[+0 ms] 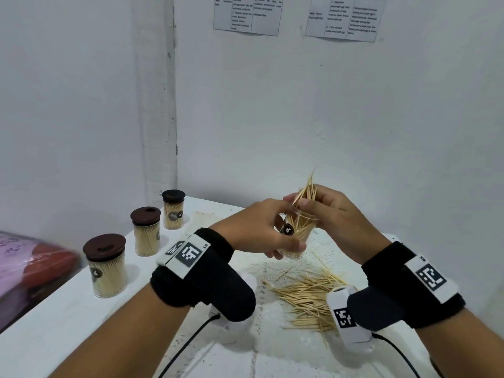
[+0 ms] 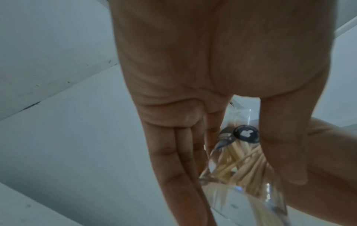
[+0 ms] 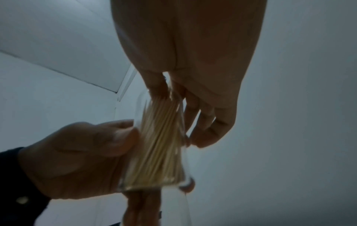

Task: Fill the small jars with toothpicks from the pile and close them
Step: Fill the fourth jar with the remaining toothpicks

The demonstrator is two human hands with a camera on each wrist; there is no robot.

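Observation:
My left hand (image 1: pixel 268 230) grips a small clear jar (image 1: pixel 298 236) in the air above the table, its open mouth up. The jar (image 2: pixel 243 162) carries a black round sticker and holds toothpicks standing loosely. My right hand (image 1: pixel 324 205) pinches a bundle of toothpicks (image 1: pixel 306 193) whose lower ends sit in the jar's mouth and whose tips fan out above. From the right wrist, the jar (image 3: pixel 160 152) looks packed with pale sticks. A loose pile of toothpicks (image 1: pixel 305 298) lies on the table below my hands.
Three jars with brown lids, full of toothpicks, stand in a row on the left of the white table (image 1: pixel 68 317): near (image 1: pixel 106 266), middle (image 1: pixel 146 231), far (image 1: pixel 173 205). A pink and red bundle (image 1: pixel 30 263) lies off the table's left edge. White walls stand close behind.

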